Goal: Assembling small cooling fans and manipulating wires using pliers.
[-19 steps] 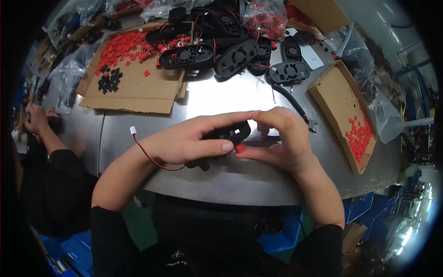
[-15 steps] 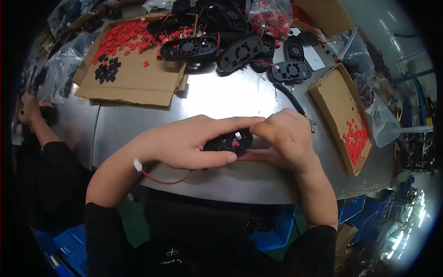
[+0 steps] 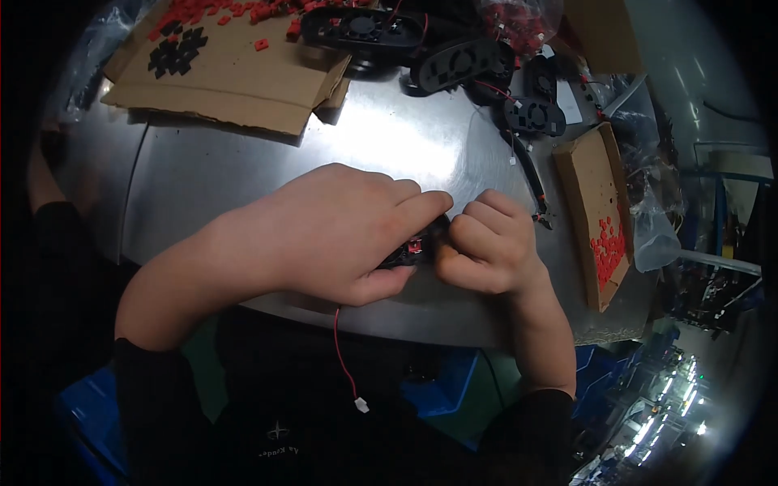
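Observation:
Over the near part of the metal table, my left hand (image 3: pixel 332 231) wraps round a dark plastic housing (image 3: pixel 397 257), its fingers on the far side and thumb on the near side. A small red piece (image 3: pixel 416 245) shows on the housing between thumb and fingers. Most of the housing is hidden under my palm. From below the left hand hangs a thin red wire (image 3: pixel 339 350) ending in a white connector (image 3: pixel 361 404). My right hand (image 3: pixel 490 243) is curled, knuckles up, with its bent fingers against the housing's right end.
Several black oval housings (image 3: pixel 462 65) with wires lie at the back. A cardboard sheet (image 3: pixel 243 89) at the far left bears red and black pieces (image 3: pixel 177 51). Black-handled pliers (image 3: pixel 531 174) lie right of centre, beside a cardboard tray (image 3: pixel 579 186) of red pieces. Another person's arm (image 3: pixel 42 178) shows at left.
The view has shifted, so the table things sit higher. My right fingers have curled tighter at the housing's end. The connector, earlier by my left wrist, now hangs below the hand.

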Available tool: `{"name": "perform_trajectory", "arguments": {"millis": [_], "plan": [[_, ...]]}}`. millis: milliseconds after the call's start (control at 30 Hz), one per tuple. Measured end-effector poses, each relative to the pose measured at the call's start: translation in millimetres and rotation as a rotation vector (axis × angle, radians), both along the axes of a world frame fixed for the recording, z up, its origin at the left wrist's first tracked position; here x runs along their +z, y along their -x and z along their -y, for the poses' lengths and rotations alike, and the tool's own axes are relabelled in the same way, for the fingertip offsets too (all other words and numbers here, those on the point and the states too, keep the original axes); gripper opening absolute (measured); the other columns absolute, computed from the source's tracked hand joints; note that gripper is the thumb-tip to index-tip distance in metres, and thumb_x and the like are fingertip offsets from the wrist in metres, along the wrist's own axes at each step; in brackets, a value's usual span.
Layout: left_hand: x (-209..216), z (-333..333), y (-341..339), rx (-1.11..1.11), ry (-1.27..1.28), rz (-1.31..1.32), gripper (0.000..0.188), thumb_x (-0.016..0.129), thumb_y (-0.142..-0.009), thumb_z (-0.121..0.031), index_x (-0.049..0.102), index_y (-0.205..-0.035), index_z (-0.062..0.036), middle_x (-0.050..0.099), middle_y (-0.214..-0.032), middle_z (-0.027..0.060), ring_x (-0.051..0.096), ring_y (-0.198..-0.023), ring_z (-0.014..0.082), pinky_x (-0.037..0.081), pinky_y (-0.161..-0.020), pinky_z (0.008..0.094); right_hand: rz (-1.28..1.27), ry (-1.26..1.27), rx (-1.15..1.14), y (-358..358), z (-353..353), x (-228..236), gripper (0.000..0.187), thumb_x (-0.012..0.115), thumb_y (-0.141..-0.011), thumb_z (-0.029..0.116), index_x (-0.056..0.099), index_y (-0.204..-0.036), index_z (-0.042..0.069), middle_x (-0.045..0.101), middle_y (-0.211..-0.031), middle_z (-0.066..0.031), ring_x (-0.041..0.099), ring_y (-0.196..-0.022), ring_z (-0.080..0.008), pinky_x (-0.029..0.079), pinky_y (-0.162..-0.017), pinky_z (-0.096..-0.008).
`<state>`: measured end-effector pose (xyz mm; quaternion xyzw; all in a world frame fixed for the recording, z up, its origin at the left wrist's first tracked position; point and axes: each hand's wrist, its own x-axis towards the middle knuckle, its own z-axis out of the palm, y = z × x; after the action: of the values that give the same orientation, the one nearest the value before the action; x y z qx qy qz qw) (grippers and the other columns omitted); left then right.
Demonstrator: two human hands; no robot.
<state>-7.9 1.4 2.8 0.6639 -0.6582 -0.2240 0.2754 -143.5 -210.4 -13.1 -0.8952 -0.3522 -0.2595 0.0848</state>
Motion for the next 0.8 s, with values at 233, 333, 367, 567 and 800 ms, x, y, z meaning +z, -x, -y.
{"name": "perform_trajectory", "arguments": {"millis": [233, 333, 367, 567, 800], "plan": [[-6.5, -3.3, -2.6, -0.035, 0.047, 0.066, 0.052, 0.071, -0.088, -0.028, 0.057, -0.128, 0.0010, 0.069, -0.093, 0.0148, 0.071, -0.086, 0.0352, 0.057, -0.075, 0.0447, -0.145, 0.051, -0.024, 2.8, -8.4, 8.4, 0.022, 0.074, -0.065, 0.014, 0.054, -0.076, 0.014, 0.045, -0.072, -0.0009, 0.050, -0.059, -0.0167, 0.037, -0.054, -0.0307], [-5.6, -1.7, -3.4, -0.073, -0.003, 0.074, 0.052, 0.072, -0.087, -0.028, 0.058, -0.128, -0.0002, 0.069, -0.092, 0.0147, 0.071, -0.085, 0.0347, 0.057, -0.074, 0.0438, -0.252, -0.016, -0.050, 8.5, -9.3, 12.5, 0.022, 0.079, -0.069, 0.013, 0.060, -0.080, 0.013, 0.049, -0.072, -0.0006, 0.052, -0.059, -0.0167, 0.039, -0.054, -0.0308], [-4.8, -1.3, -2.9, -0.077, -0.004, 0.074, 0.052, 0.072, -0.087, -0.028, 0.058, -0.128, -0.0002, 0.069, -0.092, 0.0147, 0.071, -0.085, 0.0347, 0.057, -0.074, 0.0438, -0.320, -0.074, -0.063, 10.3, -9.5, 15.4, 0.022, 0.083, -0.071, 0.013, 0.064, -0.082, 0.012, 0.052, -0.073, -0.0005, 0.054, -0.059, -0.0166, 0.039, -0.054, -0.0311], [-1.8, 1.9, -3.1, -0.114, -0.054, 0.057, 0.066, 0.073, -0.081, -0.026, 0.056, -0.141, -0.0039, 0.067, -0.096, 0.0129, 0.069, -0.089, 0.0330, 0.056, -0.075, 0.0425, -0.493, -0.233, -0.014, 14.1, -3.5, 17.6, 0.020, 0.087, -0.076, 0.011, 0.070, -0.086, 0.011, 0.056, -0.071, 0.0000, 0.056, -0.058, -0.0170, 0.041, -0.053, -0.0327], [-3.2, 3.0, -4.5, -0.077, -0.037, 0.109, 0.068, 0.078, -0.082, -0.036, 0.058, -0.139, -0.0055, 0.069, -0.090, 0.0128, 0.071, -0.084, 0.0318, 0.056, -0.073, 0.0417, -0.536, -0.314, -0.041, 17.1, -4.0, 12.4, 0.016, 0.086, -0.078, 0.009, 0.071, -0.085, 0.011, 0.055, -0.070, -0.0010, 0.058, -0.059, -0.0200, 0.043, -0.054, -0.0355]]}}
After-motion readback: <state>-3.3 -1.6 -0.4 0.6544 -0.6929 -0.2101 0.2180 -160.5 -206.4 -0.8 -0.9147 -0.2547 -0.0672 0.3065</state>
